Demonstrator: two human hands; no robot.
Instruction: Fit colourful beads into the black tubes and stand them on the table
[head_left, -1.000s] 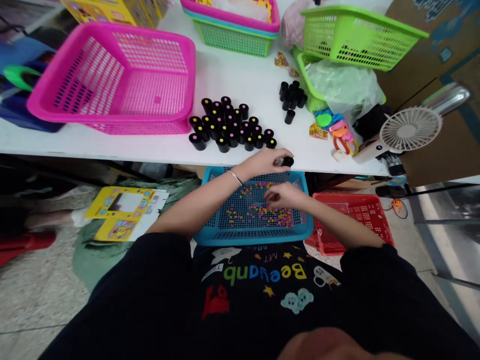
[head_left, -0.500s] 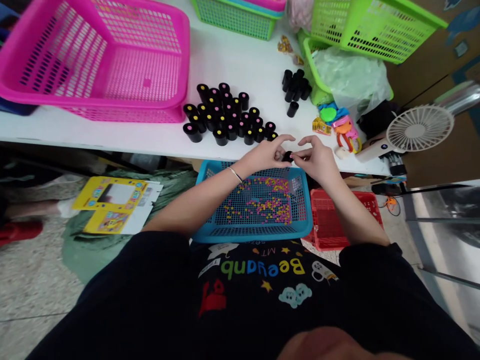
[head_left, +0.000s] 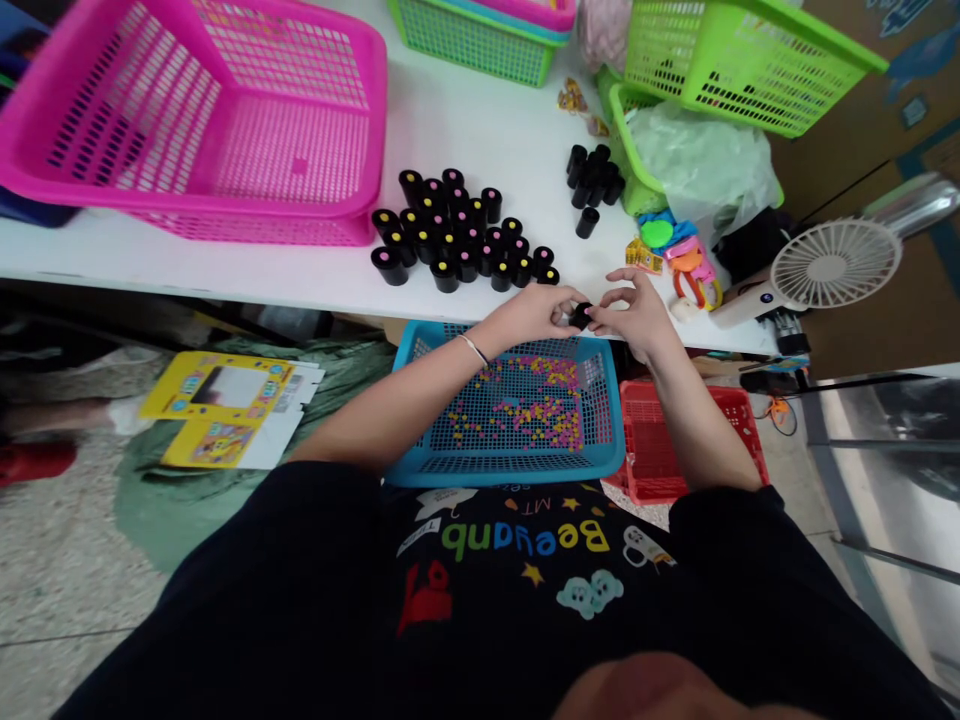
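My left hand pinches a small black cylinder just above the near edge of the table. Thumb and index finger of my right hand meet at its top, closed on a tiny pink piece; the other fingers are raised. Left of my hands stands a group of black cylinders with pink or yellow dots on their tops. Below my forearms a blue basket holds many tiny pink and yellow pieces.
Farther back stand several more black cylinders. A large pink basket is at the left, green baskets at the back right. A small fan and colourful bands lie to the right; a red basket is lower down.
My right hand's fingers have come closer in over the top of the black cylinder. The left hand keeps its hold, and the view has shifted slightly.
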